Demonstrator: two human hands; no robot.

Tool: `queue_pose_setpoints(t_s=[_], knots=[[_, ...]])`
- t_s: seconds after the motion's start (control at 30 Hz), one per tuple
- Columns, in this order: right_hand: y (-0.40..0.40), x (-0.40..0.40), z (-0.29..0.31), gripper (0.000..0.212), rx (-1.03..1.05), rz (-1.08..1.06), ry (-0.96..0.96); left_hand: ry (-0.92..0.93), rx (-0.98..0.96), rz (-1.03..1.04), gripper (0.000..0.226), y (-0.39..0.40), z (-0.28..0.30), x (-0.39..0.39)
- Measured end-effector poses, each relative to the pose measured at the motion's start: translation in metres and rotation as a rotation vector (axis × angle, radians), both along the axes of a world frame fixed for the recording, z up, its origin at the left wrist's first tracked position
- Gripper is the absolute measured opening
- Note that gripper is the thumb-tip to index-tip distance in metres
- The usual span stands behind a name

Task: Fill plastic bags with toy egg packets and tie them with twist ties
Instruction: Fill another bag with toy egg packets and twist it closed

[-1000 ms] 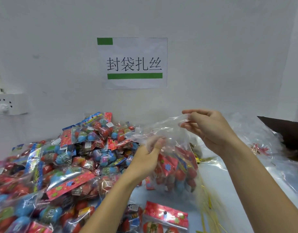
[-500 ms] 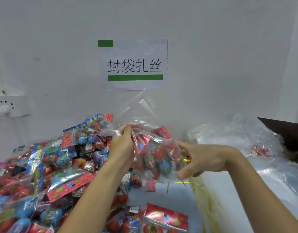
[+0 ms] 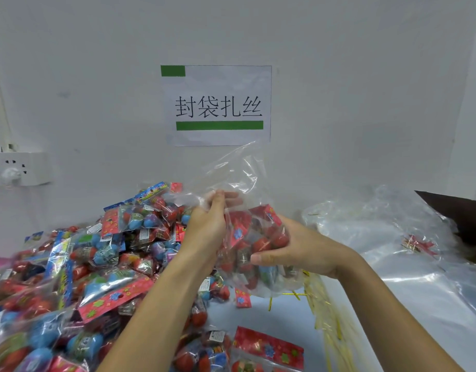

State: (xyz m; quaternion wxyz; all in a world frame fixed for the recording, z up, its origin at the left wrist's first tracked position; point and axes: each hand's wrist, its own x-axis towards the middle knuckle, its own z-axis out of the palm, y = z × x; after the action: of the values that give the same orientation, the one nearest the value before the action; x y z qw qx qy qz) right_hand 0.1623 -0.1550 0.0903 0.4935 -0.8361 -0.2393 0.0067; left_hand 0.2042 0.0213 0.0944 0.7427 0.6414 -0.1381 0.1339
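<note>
A clear plastic bag [image 3: 247, 248] filled with red and blue toy egg packets hangs above the table at centre. My left hand [image 3: 210, 221] grips the bag's gathered neck, and the loose mouth [image 3: 239, 170] fans up above it. My right hand [image 3: 293, 253] cups the filled body of the bag from the right, thumb across its front. Gold twist ties [image 3: 322, 304] lie on the table just below and to the right of the bag.
A big heap of toy egg packets [image 3: 78, 264] covers the table's left side, with more packets [image 3: 266, 347] at the front. Empty clear bags [image 3: 392, 237] are piled on the right, beside a dark box edge [image 3: 462, 210]. A wall sign [image 3: 218, 106] and a socket [image 3: 16, 167] are behind.
The bag's mouth was held wide open by both hands; now my left hand has gathered the neck and my right hand has dropped to cup the bag's body.
</note>
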Motion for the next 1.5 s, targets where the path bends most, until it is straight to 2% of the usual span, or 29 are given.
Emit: queue_pose_setpoints(t_s=[0.1, 0.27, 0.37, 0.5, 0.6, 0.67, 0.77, 0.83, 0.93, 1.03, 1.1, 1.17, 1.2, 1.23, 1.3, 1.33, 1.4, 1.47, 1.5], knots=[[0.003, 0.0, 0.002, 0.06, 0.017, -0.013, -0.014, -0.032, 0.036, 0.015, 0.039, -0.005, -0.001, -0.004], [0.0, -0.006, 0.007, 0.031, -0.043, 0.082, -0.017, -0.102, 0.133, 0.017, 0.038, -0.009, -0.005, -0.008], [0.0, -0.01, 0.009, 0.029, -0.061, 0.114, 0.005, -0.139, 0.198, 0.022, 0.037, -0.011, -0.006, -0.012], [0.002, -0.01, 0.01, 0.014, -0.088, 0.115, 0.034, -0.167, 0.21, -0.029, 0.039, -0.014, -0.004, -0.014], [0.004, -0.006, 0.008, 0.027, -0.112, 0.11, -0.011, -0.188, 0.191, -0.056, 0.037, -0.016, -0.003, -0.014], [0.006, -0.005, 0.006, 0.02, -0.141, 0.075, -0.025, -0.167, 0.166, -0.067, 0.036, -0.016, -0.004, -0.013], [0.007, -0.003, 0.004, 0.027, -0.138, 0.018, -0.046, -0.121, 0.121, -0.128, 0.04, -0.016, -0.005, -0.015], [0.009, -0.003, 0.004, 0.023, -0.124, 0.01, -0.062, -0.114, 0.116, -0.148, 0.041, -0.017, -0.006, -0.014], [0.012, -0.004, 0.003, 0.046, -0.103, -0.006, -0.092, -0.079, 0.111, -0.168, 0.038, -0.017, -0.007, -0.014], [0.013, -0.002, 0.001, 0.027, -0.087, -0.019, -0.109, -0.016, 0.094, -0.176, 0.042, -0.016, -0.007, -0.014], [0.012, 0.0, -0.002, 0.03, -0.058, -0.036, -0.103, 0.034, 0.063, -0.182, 0.043, -0.015, -0.004, -0.014], [0.008, 0.002, -0.004, 0.031, -0.016, -0.048, -0.073, 0.051, 0.069, -0.202, 0.033, -0.01, -0.001, -0.016], [0.007, 0.002, -0.005, 0.028, 0.01, -0.046, -0.061, 0.05, 0.095, -0.227, 0.036, -0.005, 0.002, -0.016], [0.004, 0.003, -0.006, 0.027, 0.034, -0.05, -0.049, 0.04, 0.158, -0.266, 0.052, 0.002, 0.004, -0.016], [-0.002, 0.004, -0.008, 0.035, 0.088, -0.091, -0.038, -0.013, 0.418, -0.312, 0.088, 0.02, 0.006, -0.014], [-0.006, 0.006, -0.009, 0.039, 0.117, -0.118, -0.041, -0.04, 0.581, -0.308, 0.098, 0.03, 0.004, -0.011], [-0.011, 0.007, -0.008, 0.034, 0.18, -0.163, -0.042, -0.012, 0.834, -0.339, 0.112, 0.047, 0.001, -0.009], [-0.014, 0.005, -0.006, 0.027, 0.254, -0.159, -0.012, 0.088, 0.983, -0.423, 0.124, 0.053, -0.004, -0.01], [-0.014, 0.004, -0.005, 0.027, 0.288, -0.145, 0.009, 0.11, 1.016, -0.452, 0.122, 0.052, -0.009, -0.01]])
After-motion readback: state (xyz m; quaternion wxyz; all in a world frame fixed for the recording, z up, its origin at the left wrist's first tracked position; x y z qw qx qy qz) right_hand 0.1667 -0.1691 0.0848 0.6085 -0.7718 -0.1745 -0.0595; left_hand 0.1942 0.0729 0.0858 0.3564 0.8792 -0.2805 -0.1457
